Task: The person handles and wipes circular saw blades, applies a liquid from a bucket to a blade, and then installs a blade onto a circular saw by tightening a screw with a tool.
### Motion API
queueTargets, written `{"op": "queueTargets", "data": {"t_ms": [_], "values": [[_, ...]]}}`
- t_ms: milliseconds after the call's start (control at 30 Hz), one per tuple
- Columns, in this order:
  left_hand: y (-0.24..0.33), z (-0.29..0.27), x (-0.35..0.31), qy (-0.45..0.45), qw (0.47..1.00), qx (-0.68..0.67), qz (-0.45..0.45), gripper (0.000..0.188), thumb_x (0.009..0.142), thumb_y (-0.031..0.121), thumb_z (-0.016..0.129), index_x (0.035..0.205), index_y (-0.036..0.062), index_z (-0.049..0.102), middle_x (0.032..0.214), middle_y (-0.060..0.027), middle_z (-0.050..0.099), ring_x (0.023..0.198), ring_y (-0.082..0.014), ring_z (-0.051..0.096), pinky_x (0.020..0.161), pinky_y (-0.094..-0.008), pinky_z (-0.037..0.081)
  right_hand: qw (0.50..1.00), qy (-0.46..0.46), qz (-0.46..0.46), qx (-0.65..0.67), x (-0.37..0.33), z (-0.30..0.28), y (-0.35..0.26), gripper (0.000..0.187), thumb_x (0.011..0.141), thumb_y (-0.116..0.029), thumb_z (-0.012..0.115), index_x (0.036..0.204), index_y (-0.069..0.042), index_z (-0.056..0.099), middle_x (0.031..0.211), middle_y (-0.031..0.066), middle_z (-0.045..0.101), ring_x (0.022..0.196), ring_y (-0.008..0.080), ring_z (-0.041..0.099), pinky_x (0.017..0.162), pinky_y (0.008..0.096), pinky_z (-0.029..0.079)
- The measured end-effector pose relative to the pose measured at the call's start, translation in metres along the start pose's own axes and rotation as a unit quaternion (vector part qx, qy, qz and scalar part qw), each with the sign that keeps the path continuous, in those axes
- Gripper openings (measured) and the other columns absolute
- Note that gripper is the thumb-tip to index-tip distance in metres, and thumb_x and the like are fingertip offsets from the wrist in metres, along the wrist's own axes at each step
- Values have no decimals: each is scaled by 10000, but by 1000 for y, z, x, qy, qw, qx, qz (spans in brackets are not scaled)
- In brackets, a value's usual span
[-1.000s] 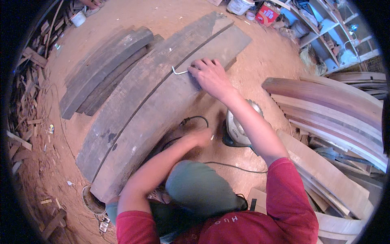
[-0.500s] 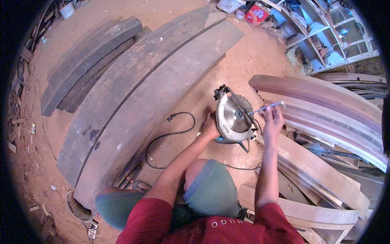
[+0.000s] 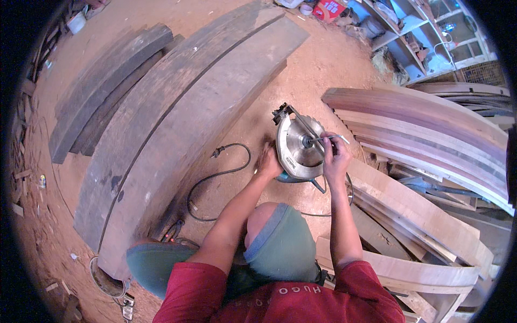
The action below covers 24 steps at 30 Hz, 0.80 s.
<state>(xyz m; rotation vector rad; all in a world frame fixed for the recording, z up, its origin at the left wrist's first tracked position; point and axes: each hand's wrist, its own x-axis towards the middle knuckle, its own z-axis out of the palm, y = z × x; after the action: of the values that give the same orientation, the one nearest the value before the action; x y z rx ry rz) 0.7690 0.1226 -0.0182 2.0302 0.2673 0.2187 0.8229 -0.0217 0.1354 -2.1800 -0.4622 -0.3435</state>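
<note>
A circular saw (image 3: 293, 148) with a toothed round blade (image 3: 298, 152) and pale guard is held up in front of me, its blade side facing up toward me. My left hand (image 3: 268, 161) grips the saw's body at its left side; the fingers are partly hidden behind it. In my right hand (image 3: 336, 156), a slim metal hex key (image 3: 327, 138) is pinched between the fingers. Its tip meets the bolt at the blade's centre. The saw's black power cord (image 3: 207, 217) curls over the floor, its plug lying to the left of the saw.
Large curved dark timbers (image 3: 177, 107) lie to the left. Stacked curved planks (image 3: 409, 126) and paler curved boards (image 3: 414, 199) crowd the right side. A shelf unit (image 3: 401, 35) and a red box (image 3: 328, 9) stand at the far right. Sawdust covers the floor (image 3: 307, 64).
My right hand has moved left, bringing the hex key from beside the blade to its centre bolt. The whole view has shifted slightly; my left hand keeps its grip on the saw.
</note>
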Motion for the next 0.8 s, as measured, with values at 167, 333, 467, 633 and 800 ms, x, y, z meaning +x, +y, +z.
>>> {"op": "queueTargets", "data": {"t_ms": [167,333,467,633,800], "values": [[4,-3,-1,5,1000,7,11,476,783,252,670,1200,39,588,1247,-176,581,1157,-380,504,1001,-470,417,1000,5,8,9,-7,7,2,97,910,-46,650,972,22,676,875,126,707,787,153,680,724,283,539],[6,-6,-1,9,999,2,33,477,766,254,685,1181,37,592,1213,-176,594,1122,-384,514,979,-469,424,997,19,79,-6,-3,4,8,136,891,-93,694,971,16,677,855,104,707,729,157,662,702,283,536],[5,-3,0,25,998,3,55,489,754,258,696,1177,37,591,1198,-176,602,1117,-385,516,979,-467,424,996,13,88,3,2,5,8,142,895,-81,693,986,25,666,1014,99,682,789,119,624,703,279,533],[2,0,-1,12,999,8,32,492,748,255,700,1175,36,589,1215,-174,598,1126,-386,513,983,-467,424,998,-10,12,57,1,2,17,147,879,-92,715,968,18,674,993,102,699,784,129,635,686,290,521],[3,0,-2,30,999,-8,28,480,747,235,697,1171,38,589,1224,-176,594,1140,-380,517,980,-470,429,989,-22,93,-111,9,2,6,197,867,-134,731,1003,5,698,876,92,720,771,143,666,728,287,532]]}}
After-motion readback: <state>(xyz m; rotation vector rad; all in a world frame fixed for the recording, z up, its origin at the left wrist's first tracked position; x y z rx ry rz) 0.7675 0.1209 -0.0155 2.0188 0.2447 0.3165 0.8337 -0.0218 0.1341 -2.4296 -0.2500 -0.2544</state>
